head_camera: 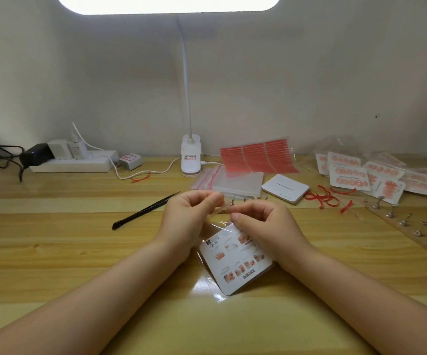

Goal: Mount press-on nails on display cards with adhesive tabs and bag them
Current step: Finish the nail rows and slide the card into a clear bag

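Hands, left (189, 213) and right (261, 221), pinch together the top of a clear bag (213, 290) holding a card (235, 262), near the bench (53, 252) front edge.

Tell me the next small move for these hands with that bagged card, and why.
Probably fold the flap down and press it shut. The card already lies inside the clear bag, and both the left hand and right hand pinch at its open top edge, where a strip seems to be coming off.

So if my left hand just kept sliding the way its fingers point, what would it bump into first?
Most likely your right hand. The left hand points right, fingertips almost meeting it above the bagged card, though depth is hard to judge.
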